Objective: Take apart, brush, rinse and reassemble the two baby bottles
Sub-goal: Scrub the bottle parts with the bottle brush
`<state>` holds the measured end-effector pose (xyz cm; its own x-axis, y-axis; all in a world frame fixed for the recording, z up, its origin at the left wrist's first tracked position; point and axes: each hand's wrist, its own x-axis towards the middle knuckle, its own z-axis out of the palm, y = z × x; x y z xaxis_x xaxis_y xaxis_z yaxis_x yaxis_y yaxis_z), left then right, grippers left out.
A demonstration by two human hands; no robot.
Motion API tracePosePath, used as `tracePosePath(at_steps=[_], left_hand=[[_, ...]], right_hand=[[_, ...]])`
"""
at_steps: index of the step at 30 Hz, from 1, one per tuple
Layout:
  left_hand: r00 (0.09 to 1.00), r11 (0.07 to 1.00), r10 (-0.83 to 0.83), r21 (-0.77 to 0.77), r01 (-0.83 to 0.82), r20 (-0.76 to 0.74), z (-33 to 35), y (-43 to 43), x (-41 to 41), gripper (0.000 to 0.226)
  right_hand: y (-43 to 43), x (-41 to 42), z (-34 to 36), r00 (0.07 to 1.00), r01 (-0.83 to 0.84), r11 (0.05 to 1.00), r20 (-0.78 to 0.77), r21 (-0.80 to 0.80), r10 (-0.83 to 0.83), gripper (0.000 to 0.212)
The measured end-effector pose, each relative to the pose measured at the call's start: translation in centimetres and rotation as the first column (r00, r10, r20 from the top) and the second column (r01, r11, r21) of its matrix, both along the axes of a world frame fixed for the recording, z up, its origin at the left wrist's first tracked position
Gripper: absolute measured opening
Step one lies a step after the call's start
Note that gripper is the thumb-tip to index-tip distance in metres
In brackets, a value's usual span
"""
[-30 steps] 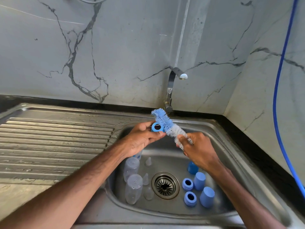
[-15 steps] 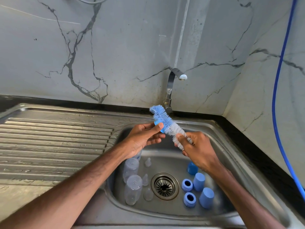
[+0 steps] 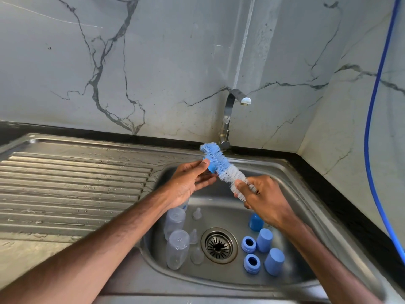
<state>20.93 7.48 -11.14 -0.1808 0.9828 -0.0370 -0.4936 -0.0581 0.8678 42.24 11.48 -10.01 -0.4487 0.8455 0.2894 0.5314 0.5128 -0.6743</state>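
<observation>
Over the sink basin [image 3: 293, 194], my right hand [image 3: 262, 198] grips the lower end of a blue-and-white bottle brush [image 3: 221, 165]. My left hand [image 3: 189, 179] pinches a small blue bottle ring [image 3: 210, 166] against the brush's blue bristles. Two clear bottle bodies [image 3: 177, 249] lie at the basin's left. Clear teats [image 3: 196, 214] lie between them and the drain [image 3: 219, 245]. Right of the drain sit two blue rings [image 3: 248, 244] and three blue caps [image 3: 274, 261].
The faucet [image 3: 229, 115] stands at the back, just behind the brush, with no water running. A wet ribbed steel drainboard [image 3: 72, 185] spreads to the left. A blue hose [image 3: 372, 128] hangs down the right wall. Marble walls meet in the right corner.
My left hand has turned the blue ring, so its opening no longer faces me. The brush tip has shifted slightly left and up against the ring. My right hand has barely moved.
</observation>
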Motion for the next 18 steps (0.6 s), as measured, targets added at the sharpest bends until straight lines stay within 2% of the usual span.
tracePosePath(at_steps=[3,6,9,11,14,16,18], left_hand=[[0.998,0.997,-0.041,0.06,0.038,0.053,0.2,0.0,-0.3,0.027],[0.996,0.992,-0.094,0.083,0.094,-0.004,0.2,0.2,1.0,0.03],[1.0,0.995,-0.029,0.093,0.03,-0.007,0.0,0.4,0.9,0.032],[0.999,0.994,-0.034,0.103,0.035,-0.007,0.1,0.3,0.2,0.034],[0.99,0.986,-0.111,0.119,0.12,-0.083,0.2,0.2,0.5,0.034],[0.978,0.988,-0.095,0.104,0.116,-0.187,0.0,0.2,1.1,0.032],[0.956,0.994,-0.036,0.088,0.064,-0.292,-0.3,0.3,1.2,0.03]], right_hand=[[0.2,0.1,0.3,0.999,0.02,1.0,-0.025,0.022,-0.02,0.033],[0.6,0.6,0.4,0.994,0.103,0.993,-0.035,0.053,-0.101,0.036],[0.2,0.5,0.2,1.0,0.001,0.998,-0.025,0.065,0.001,0.037],[0.3,0.3,0.4,1.0,0.001,0.998,-0.023,0.059,0.001,0.037],[0.6,0.6,0.8,0.994,0.11,0.989,-0.027,0.096,-0.108,0.037],[0.5,0.9,0.6,0.998,0.053,0.991,-0.039,0.12,-0.049,0.036],[-0.1,0.5,0.4,0.998,-0.065,0.991,0.014,0.115,0.063,0.035]])
